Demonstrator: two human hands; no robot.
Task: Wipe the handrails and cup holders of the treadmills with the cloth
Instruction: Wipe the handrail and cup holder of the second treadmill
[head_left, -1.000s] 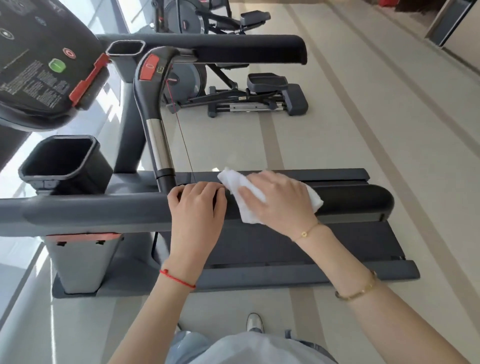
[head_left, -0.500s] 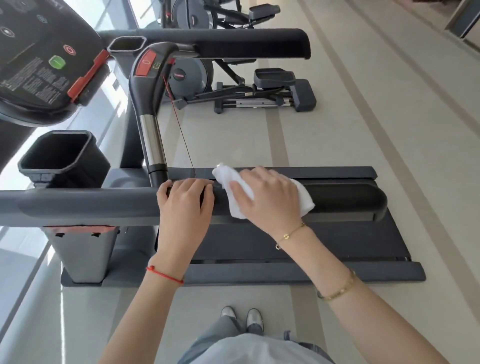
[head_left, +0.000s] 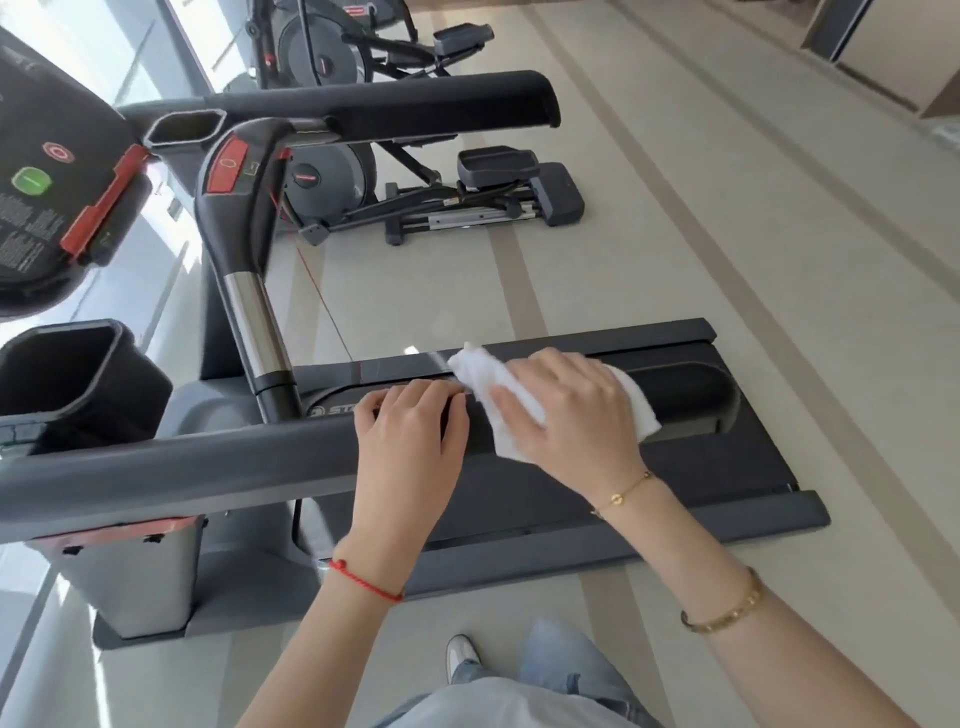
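A dark grey near handrail (head_left: 182, 467) of the treadmill runs across the view, ending in a black padded grip (head_left: 691, 395). My left hand (head_left: 410, 441) grips the rail with its fingers curled over the top. Just to its right, my right hand (head_left: 566, 405) presses a white cloth (head_left: 506, 415) wrapped over the padded grip. A black cup holder (head_left: 67, 379) sits at the left, beside the console (head_left: 47, 171). A second cup holder (head_left: 184, 127) and the far handrail (head_left: 395, 111) lie beyond.
The treadmill deck (head_left: 675, 493) lies below the rail. A curved centre handle (head_left: 244, 218) with a red button rises between the rails. An elliptical machine (head_left: 441, 197) stands on the beige floor behind. My shoe (head_left: 460, 654) is on the floor below.
The view has shifted a little. My right hand and the cloth have slid slightly along the padded grip; my left hand still grips the rail in the same place.
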